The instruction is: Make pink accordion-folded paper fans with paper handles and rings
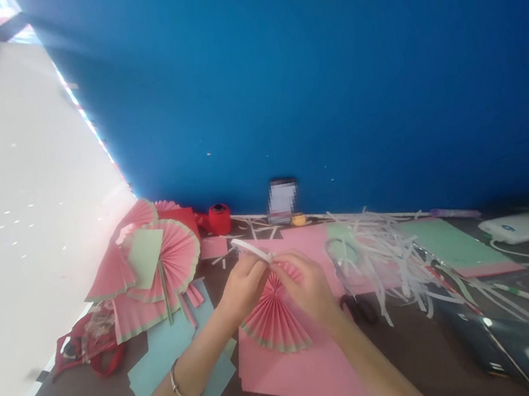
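Note:
A narrow white strip [251,250] is pinched between my hands, its free end pointing up and to the left. My left hand [245,288] has its fingers closed on the strip. From the other side, my right hand [310,285] grips it with thumb and fingers pressed together, close to the left fingertips. Below both hands lies a pink pleated paper fan [279,324] with a pale green edge, partly covered by the hands. It rests on pink paper sheets [310,379].
Pink pleated fans [180,256] are heaped at left, beside light blue sheets [182,354]. Right of my hands are black-handled scissors [359,309], tangled white paper strips [384,245], a green sheet [455,244] and a white device [520,227]. A red tape roll [220,220] stands by the blue wall.

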`<state>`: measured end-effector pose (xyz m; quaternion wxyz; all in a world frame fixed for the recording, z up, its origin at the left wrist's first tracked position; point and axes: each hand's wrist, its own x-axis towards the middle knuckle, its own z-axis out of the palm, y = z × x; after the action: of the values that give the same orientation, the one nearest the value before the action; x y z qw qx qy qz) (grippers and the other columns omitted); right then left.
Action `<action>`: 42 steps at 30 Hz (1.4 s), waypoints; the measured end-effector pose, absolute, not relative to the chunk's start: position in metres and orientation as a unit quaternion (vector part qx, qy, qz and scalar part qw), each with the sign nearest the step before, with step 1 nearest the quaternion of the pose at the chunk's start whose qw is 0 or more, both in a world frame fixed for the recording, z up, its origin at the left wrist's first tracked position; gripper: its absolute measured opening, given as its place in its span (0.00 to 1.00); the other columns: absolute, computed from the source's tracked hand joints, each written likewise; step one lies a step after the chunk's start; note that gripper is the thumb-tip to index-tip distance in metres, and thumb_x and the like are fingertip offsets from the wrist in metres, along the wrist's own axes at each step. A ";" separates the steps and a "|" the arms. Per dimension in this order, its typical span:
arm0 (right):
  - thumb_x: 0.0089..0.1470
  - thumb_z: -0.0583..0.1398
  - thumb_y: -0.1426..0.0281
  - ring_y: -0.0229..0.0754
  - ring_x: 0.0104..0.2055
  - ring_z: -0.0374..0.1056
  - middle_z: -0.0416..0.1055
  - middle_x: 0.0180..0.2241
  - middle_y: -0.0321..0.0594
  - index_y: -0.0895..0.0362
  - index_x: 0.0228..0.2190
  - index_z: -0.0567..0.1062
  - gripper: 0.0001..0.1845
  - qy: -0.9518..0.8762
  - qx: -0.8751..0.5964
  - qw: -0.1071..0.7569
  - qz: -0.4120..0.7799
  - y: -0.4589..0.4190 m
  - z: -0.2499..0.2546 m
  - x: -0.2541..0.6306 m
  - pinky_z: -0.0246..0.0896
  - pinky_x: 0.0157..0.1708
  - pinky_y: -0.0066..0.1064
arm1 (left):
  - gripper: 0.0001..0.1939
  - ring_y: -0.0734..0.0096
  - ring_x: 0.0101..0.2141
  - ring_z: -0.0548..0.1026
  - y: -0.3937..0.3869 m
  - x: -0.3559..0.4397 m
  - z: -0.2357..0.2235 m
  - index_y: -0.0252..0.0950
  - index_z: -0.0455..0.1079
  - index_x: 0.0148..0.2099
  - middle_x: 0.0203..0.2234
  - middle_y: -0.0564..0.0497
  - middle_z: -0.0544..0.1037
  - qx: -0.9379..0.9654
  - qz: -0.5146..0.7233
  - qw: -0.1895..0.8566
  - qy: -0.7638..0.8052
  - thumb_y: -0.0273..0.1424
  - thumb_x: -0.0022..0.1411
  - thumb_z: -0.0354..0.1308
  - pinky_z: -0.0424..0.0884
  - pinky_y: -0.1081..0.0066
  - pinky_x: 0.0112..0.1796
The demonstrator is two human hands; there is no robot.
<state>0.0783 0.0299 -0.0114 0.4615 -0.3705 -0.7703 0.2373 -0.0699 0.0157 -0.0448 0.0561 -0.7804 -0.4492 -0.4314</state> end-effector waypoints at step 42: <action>0.53 0.57 0.68 0.42 0.37 0.67 0.68 0.33 0.40 0.53 0.30 0.71 0.03 -0.841 -0.342 0.397 0.137 0.028 -0.002 0.119 0.65 0.36 0.35 | 0.11 0.72 0.25 0.63 0.003 -0.078 -0.007 0.35 0.61 0.32 0.23 0.52 0.67 -0.886 -0.251 -0.007 -0.389 0.28 0.64 0.40 0.56 0.71 0.29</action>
<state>0.1193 0.0279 -0.0016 0.3971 -0.3416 -0.8408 0.1366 -0.0782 0.0026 -0.0070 -0.0074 -0.8864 -0.3886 -0.2514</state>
